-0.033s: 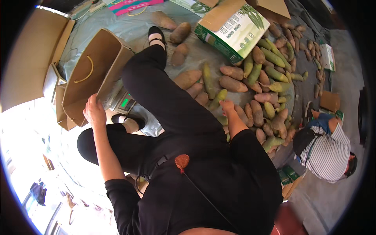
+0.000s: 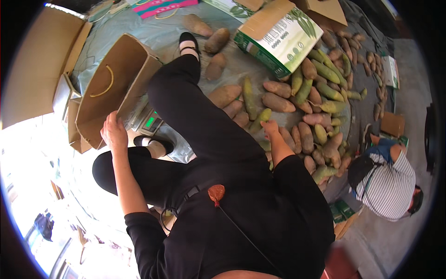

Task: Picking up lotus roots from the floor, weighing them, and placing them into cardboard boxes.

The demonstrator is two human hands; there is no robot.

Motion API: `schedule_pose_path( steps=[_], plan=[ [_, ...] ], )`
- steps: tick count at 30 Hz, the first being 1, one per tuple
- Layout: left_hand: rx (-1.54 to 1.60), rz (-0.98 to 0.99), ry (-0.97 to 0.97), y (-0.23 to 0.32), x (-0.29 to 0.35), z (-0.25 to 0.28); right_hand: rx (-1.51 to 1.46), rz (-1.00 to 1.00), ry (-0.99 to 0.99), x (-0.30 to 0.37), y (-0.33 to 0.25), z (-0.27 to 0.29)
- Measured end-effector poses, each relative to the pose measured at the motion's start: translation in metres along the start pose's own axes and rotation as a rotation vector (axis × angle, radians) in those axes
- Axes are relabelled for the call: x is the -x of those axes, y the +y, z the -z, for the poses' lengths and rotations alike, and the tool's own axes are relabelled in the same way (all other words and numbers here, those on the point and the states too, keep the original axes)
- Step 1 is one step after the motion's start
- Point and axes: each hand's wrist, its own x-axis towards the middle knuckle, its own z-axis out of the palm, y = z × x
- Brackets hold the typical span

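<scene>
Brown bag (image 2: 121, 60), left side beside the scale (image 2: 149, 122): mouth open, yellow cord handle showing; left hand (image 2: 114, 133) at its near edge, fingers bent, can't tell if it's gripping. Green root (image 2: 260, 120), front of the pile right of the knee: stubby, yellowish green, right hand (image 2: 271, 129) at its right side, fingers half-curled, holding or just touching unclear. Bag bottom not visible, scale partly covered, some roots behind the right forearm, lower left blown out.
</scene>
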Motion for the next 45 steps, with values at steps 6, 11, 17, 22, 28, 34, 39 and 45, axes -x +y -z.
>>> schedule_pose_path(
  steps=[6,11,17,22,28,34,39,45],
  plan=[
    [0.008,0.016,0.011,0.01,0.002,0.015,0.103,0.056,0.131,-0.042,0.003,-0.026],
    [0.024,-0.011,0.037,0.013,0.001,0.016,0.044,-0.015,0.18,-0.057,0.01,-0.04],
    [0.063,0.0,0.063,0.012,0.001,0.016,0.09,-0.039,0.009,-0.032,-0.01,-0.025],
    [0.096,0.007,0.058,0.012,-0.002,0.015,0.515,0.242,0.098,-0.013,-0.012,-0.015],
    [0.133,0.036,0.046,0.008,-0.002,0.017,0.381,0.665,-0.027,0.03,-0.068,-0.006],
    [0.127,0.042,-0.008,0.004,0.001,0.018,0.033,1.172,-0.215,0.117,-0.222,-0.017],
    [0.146,0.019,0.001,0.003,0.003,0.016,-0.111,1.426,-0.398,0.25,-0.331,-0.034],
    [0.168,0.014,-0.032,0.001,0.004,0.021,0.013,1.82,-0.441,0.365,-0.385,-0.09]
  ],
)
